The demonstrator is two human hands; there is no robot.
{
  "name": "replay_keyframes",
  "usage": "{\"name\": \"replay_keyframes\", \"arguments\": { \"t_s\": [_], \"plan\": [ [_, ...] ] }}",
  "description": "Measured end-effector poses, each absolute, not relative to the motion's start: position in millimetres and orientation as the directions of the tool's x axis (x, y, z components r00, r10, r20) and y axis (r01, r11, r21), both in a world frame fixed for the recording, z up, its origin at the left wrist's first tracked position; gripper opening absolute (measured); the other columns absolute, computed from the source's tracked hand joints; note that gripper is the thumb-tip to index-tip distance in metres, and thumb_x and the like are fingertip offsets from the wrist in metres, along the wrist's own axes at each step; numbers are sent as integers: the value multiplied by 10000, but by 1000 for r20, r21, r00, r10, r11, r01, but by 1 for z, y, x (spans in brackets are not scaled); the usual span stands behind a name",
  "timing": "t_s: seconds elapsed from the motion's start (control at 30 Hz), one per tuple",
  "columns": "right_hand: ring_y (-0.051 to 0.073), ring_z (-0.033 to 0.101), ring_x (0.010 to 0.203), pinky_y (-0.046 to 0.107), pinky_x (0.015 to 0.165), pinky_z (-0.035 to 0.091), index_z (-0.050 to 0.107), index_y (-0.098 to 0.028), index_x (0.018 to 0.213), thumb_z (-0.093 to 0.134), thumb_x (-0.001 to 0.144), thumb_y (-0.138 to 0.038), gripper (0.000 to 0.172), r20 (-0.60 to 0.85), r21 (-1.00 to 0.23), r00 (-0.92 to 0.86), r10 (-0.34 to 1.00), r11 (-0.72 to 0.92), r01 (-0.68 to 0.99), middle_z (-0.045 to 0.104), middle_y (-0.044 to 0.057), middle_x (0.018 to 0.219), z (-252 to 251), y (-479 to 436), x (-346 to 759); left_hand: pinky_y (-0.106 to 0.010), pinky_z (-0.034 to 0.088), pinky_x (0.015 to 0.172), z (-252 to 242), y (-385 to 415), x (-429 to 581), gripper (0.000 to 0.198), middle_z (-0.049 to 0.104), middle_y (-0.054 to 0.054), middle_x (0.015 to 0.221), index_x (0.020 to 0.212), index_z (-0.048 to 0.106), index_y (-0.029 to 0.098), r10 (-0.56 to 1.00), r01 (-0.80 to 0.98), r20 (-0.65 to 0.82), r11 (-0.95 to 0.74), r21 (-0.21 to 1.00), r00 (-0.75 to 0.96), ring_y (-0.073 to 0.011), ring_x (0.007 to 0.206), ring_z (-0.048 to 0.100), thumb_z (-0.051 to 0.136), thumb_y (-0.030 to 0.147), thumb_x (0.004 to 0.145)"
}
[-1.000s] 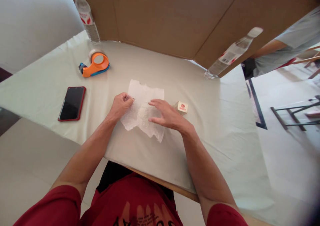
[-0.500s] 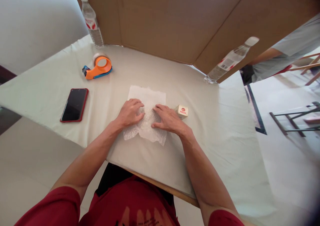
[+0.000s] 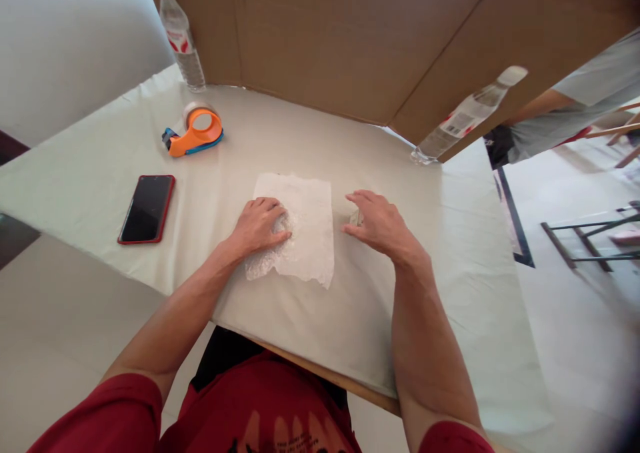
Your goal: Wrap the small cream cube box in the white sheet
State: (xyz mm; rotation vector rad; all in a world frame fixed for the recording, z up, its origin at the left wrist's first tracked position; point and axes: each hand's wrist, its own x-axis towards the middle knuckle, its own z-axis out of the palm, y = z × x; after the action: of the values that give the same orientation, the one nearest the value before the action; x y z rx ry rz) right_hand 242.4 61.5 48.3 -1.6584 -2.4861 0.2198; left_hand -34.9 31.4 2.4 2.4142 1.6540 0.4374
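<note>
A sheet of bubble wrap (image 3: 310, 229) lies flat on the cloth-covered table in front of me. My left hand (image 3: 261, 225) rests on its left side, palm down with the fingers apart. To the right of the sheet, my right hand (image 3: 377, 221) hovers around a small box (image 3: 356, 218), thumb and fingers spread to either side. Most of the box is hidden behind that hand, and a gap seems to remain between the fingertips and it.
A phone (image 3: 147, 209) in a red case lies at the left, with an orange tape dispenser (image 3: 199, 133) beyond it. Two water bottles (image 3: 183, 43) stand by a cardboard partition (image 3: 320, 46). Another person's arm (image 3: 543, 106) shows past the partition at right.
My right hand has left the bubble wrap and moved right, over the small box. My left hand stays on the sheet.
</note>
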Motion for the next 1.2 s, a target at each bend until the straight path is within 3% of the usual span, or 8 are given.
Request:
{"name": "replay_keyframes", "arguments": {
  "t_s": [0.1,0.17,0.33,0.5,0.63,0.8,1.0,1.2],
  "plan": [
    [379,650,1144,540,959,507,634,-143,1294,625,809,-226,492,-103,-151,-246,964,229,962,703,179,1236,51,65,251,-484,437,1047,3,31,-34,382,647,-137,1336,1135,710,192,936,881,133,-352,317,326,-344,1264,556,715,398,813],
    [339,685,1039,499,935,520,655,-142,1252,620,818,-236,445,-72,-219,-231,970,211,953,743,151,1101,51,64,248,-487,437,1045,3,31,-34,382,644,-139,1336,1131,710,193,937,879,138,-350,323,322,-344,1266,552,714,401,811],
    [315,640,1180,482,1035,484,575,-199,1369,655,863,-358,536,233,-426,-418,878,479,768,671,144,1331,47,53,214,-510,438,1045,1,32,-36,384,652,-137,1309,1126,713,207,933,869,154,-360,341,326,-355,1255,556,718,413,801],
    [351,592,1250,530,1034,459,497,-213,1443,652,866,-263,599,56,-350,-608,792,586,731,638,157,1374,40,38,177,-501,441,1045,-2,33,-38,384,654,-135,1311,1134,713,210,928,859,177,-371,352,329,-350,1261,562,707,390,795],
    [343,549,1323,541,1076,432,397,-234,1510,659,867,-308,697,87,-407,-585,807,565,718,564,150,1470,37,38,181,-505,441,1051,-2,33,-39,398,644,-140,1336,1151,710,199,927,855,157,-374,359,339,-352,1273,554,693,357,787],
    [327,613,1246,505,1079,460,549,-189,1382,630,859,-267,535,41,-455,-599,800,549,701,660,144,1349,31,43,186,-501,428,1074,-1,33,-40,394,634,-134,1355,1166,705,209,930,853,141,-368,371,340,-343,1295,539,679,343,797],
    [296,618,1243,476,1068,485,581,-202,1334,609,854,-269,486,176,-561,-543,821,537,630,662,131,1338,20,41,179,-494,434,1069,0,33,-41,404,640,-138,1362,1165,707,192,927,852,142,-375,365,347,-337,1293,548,659,328,787],
    [287,580,1308,463,1082,480,424,-203,1500,638,808,-273,728,85,-700,-554,828,445,558,560,142,1482,7,44,180,-480,464,1045,0,35,-42,368,677,-129,1310,1108,724,186,926,844,173,-378,382,336,-323,1239,590,589,264,775]
  ]
}}
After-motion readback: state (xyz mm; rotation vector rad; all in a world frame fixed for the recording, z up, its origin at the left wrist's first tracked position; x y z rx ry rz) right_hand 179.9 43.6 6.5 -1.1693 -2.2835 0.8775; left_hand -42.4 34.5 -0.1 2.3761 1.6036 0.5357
